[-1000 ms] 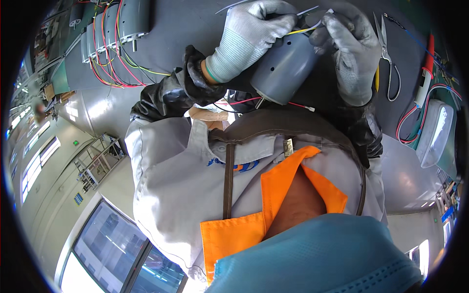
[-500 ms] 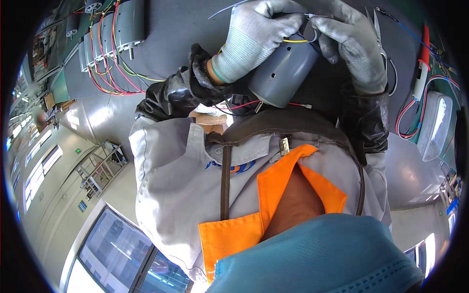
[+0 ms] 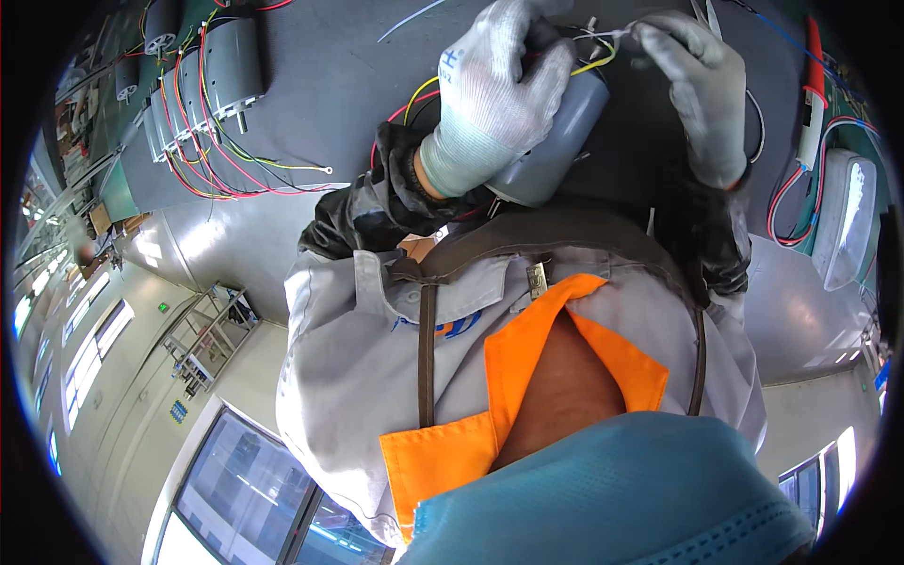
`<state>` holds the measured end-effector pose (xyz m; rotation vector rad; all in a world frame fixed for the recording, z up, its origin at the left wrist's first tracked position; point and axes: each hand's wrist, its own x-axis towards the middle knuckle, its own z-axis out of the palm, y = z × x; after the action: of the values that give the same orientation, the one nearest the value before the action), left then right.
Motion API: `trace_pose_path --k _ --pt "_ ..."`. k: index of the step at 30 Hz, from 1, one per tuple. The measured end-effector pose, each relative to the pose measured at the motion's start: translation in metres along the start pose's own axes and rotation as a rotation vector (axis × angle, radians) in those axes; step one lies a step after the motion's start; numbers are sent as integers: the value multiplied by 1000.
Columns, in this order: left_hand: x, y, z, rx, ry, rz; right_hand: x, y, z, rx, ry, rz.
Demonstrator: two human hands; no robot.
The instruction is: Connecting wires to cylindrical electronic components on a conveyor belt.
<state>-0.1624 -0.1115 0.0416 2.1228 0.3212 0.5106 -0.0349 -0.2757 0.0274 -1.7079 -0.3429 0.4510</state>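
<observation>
Workshop with pale walls, big windows on the left; dark grey counter (image 3: pixel 320 75) at the far side, row of grey motors (image 3: pixel 233 66) with loose leads at far left; red-and-white tool (image 3: pixel 812 80) at far right.

Grey cylindrical motor (image 3: pixel 574 118) sits near the apron (image 3: pixel 565 224), partly under the left hand (image 3: pixel 499 94); what carries its weight, can't tell. Left hand is bent over motor and leads, fingertips hidden, so can't confirm a grip; right hand (image 3: pixel 702 80) pinches the end of a thin white tie (image 3: pixel 603 36), beside the yellow wire (image 3: pixel 595 64).

Handling, my read: motor is heavy and rigid, smooth shell, likely slippery and prone to roll; hold it round the barrel, off the leads and shaft; wires are light, bendy, weakest where they exit; tie is light, springy, best taken by its tip.

Markings: blue lettering on the back of the left glove, small; blue-and-orange logo (image 3: pixel 452 327) on the grey shirt, partly covered by a strap; no label readable on the motor's visible side.
</observation>
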Motion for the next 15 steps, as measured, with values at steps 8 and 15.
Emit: trace_pose_path --k 8,15 --pt "3 -4 11 98 31 263 62 26 10 -463 171 -301" --pt "16 -27 7 456 -105 649 52 69 -18 557 -401 -253"
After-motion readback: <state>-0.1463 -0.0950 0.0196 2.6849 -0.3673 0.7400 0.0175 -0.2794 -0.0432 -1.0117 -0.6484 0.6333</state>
